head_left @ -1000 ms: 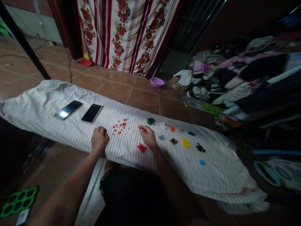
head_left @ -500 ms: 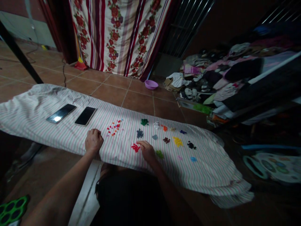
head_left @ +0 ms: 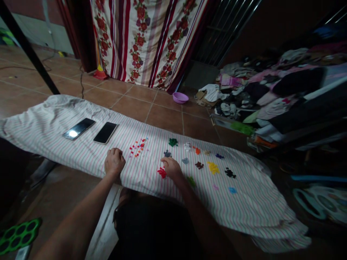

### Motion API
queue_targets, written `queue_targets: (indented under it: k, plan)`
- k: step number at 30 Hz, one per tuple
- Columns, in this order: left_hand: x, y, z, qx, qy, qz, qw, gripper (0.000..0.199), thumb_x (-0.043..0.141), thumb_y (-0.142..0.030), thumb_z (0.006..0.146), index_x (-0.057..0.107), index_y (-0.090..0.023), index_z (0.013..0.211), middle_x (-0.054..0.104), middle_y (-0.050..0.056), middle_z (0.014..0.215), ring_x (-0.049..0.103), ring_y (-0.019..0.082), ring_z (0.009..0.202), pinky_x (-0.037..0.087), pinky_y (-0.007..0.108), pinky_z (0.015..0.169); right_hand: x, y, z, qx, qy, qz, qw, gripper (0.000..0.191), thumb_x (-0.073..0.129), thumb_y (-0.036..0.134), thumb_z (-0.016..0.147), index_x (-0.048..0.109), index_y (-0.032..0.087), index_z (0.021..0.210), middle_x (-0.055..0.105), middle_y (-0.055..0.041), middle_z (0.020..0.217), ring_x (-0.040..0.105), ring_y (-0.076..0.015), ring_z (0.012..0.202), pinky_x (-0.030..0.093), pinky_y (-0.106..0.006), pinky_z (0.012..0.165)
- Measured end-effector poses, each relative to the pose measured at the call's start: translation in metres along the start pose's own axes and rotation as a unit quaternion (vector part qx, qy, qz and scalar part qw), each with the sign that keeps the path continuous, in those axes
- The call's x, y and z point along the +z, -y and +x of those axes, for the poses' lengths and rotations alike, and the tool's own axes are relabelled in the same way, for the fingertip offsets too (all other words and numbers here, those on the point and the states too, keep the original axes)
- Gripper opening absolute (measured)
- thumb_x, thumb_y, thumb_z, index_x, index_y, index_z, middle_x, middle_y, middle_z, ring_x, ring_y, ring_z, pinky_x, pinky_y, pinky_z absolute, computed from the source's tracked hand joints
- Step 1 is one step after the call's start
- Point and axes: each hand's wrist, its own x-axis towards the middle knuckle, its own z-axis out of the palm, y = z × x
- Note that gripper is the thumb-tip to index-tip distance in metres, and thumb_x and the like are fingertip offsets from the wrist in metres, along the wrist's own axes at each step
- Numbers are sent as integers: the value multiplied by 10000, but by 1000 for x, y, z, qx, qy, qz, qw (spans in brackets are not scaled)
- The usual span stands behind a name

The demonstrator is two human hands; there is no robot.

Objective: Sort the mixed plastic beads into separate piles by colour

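My left hand (head_left: 114,161) rests with curled fingers on the striped cloth (head_left: 143,173), left of a scatter of mixed red, orange and pink pieces (head_left: 138,147). What it holds, if anything, is hidden. Just above the red pile (head_left: 162,172) is my right hand (head_left: 170,167), its fingers pinched together; anything between them is too small to make out. Dark grey pieces (head_left: 167,154) lie right beyond its fingertips. Further right are small piles sorted by colour, among them green (head_left: 173,142), brown (head_left: 199,165), yellow (head_left: 213,168) and black (head_left: 230,172).
Two phones (head_left: 79,129) (head_left: 105,132) lie on the cloth's left part. Behind the cloth, a purple basin (head_left: 180,98) stands on the tiled floor before a floral curtain (head_left: 151,43). Clothes (head_left: 260,83) are heaped at the right.
My right hand has moved up a little from the red pile toward the dark grey pieces. The whole view has shifted, so things appear further right. My left hand stays put on the cloth.
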Motion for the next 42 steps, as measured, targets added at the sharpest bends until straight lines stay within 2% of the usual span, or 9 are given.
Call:
queue_targets:
  k: [5, 12, 15, 18, 23, 27, 33, 39, 42]
  plan:
    - [2, 2, 0, 7, 0, 0, 1000, 95, 464, -170, 773, 546, -204, 806, 583, 75, 882, 486, 229, 905, 403, 346, 731, -1, -8, -17, -37, -5, 47, 998, 324, 399, 34, 762, 674, 188, 838, 679, -55, 820, 614, -166, 806, 482, -289, 784]
    - [2, 1, 0, 3, -3, 3, 1000, 87, 459, -175, 785, 539, -204, 803, 580, 75, 878, 483, 230, 902, 406, 342, 724, -10, -9, -21, -54, -5, 72, 996, 306, 408, 131, 827, 674, 192, 965, 696, -64, 956, 639, -179, 906, 496, -327, 854]
    - [1, 0, 1, 5, -4, 4, 1000, 99, 444, -173, 798, 538, -203, 806, 576, 75, 872, 479, 226, 893, 408, 341, 736, -12, -3, -6, -60, -10, 49, 997, 285, 426, 137, 832, 683, 192, 943, 686, -63, 913, 632, -181, 885, 488, -318, 845]
    - [0, -1, 1, 2, -1, 4, 1000, 99, 449, -163, 791, 538, -203, 809, 573, 74, 871, 477, 225, 896, 410, 340, 739, -7, 16, 22, -75, 6, 44, 996, 256, 449, 157, 857, 687, 201, 942, 667, -54, 911, 615, -168, 874, 475, -295, 829]
    - [-1, -2, 1, -2, 10, -2, 1000, 112, 450, -159, 787, 547, -200, 826, 574, 78, 884, 477, 226, 906, 414, 347, 745, 20, 56, 75, -82, 48, 47, 994, 226, 494, 162, 863, 680, 189, 989, 623, -58, 972, 585, -150, 908, 446, -263, 832]
    - [-1, -2, 2, -6, 18, -4, 1000, 113, 449, -165, 791, 550, -201, 826, 577, 81, 894, 479, 228, 908, 414, 353, 744, 37, 69, 101, -101, 90, 36, 990, 228, 523, 118, 834, 680, 208, 972, 606, -44, 988, 563, -148, 936, 423, -252, 830]
    - [-1, -3, 2, -11, 21, -7, 1000, 119, 459, -160, 786, 561, -205, 829, 576, 85, 894, 485, 233, 915, 409, 364, 751, 39, 70, 112, -91, 104, -3, 990, 229, 514, 109, 830, 658, 215, 973, 597, -33, 928, 552, -141, 841, 410, -241, 758]
    - [-1, -2, 2, -1, 13, -5, 1000, 116, 444, -169, 801, 552, -199, 829, 572, 83, 886, 478, 230, 907, 410, 357, 760, 38, 73, 107, -98, 95, -33, 990, 290, 488, 74, 814, 597, 212, 1044, 608, -47, 991, 548, -156, 880, 402, -247, 749]
    - [-1, -2, 2, 0, 10, -3, 1000, 117, 434, -176, 810, 549, -199, 823, 572, 81, 877, 479, 229, 900, 408, 356, 758, 36, 73, 105, -102, 98, -30, 989, 243, 497, 72, 811, 594, 202, 992, 604, -39, 970, 545, -151, 867, 395, -243, 731]
